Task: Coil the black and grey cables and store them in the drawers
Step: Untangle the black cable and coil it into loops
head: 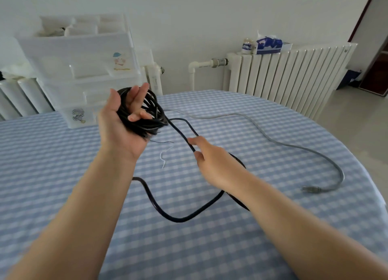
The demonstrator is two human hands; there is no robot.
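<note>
- Head view, looking down over a table with a blue-and-white checked cloth.
- Left hand raised palm-up on the left side, thumb and fingers curled round a fat bundle of loops of the black cable. Firm hold, loops sitting in the palm and bulging out to the right of it.
- Right hand lower and nearer, knuckles up, fingertips pinching a single strand of that same black cable just right of the bundle. A bit motion-blurred, so exact finger placement hard to call.
- Loose rest of the black cable hanging from the coil, running past the right hand, then dropping into a big open loop on the cloth under and between the two forearms.
- Grey cable lying uncoiled on the cloth, snaking from near the coil out to the right side, ending in a plug near the right edge. Touched by neither hand.
- Thin white bit of wire on the cloth between the hands, a thin dark one just above it.
- Translucent white drawers stacked at the far left of the table, cartoon stickers on two fronts; no readable text.
- Far side: white radiator against the wall, with a blue-and-white tissue pack and a small jar on top. Print on both too blurry to read.
</note>
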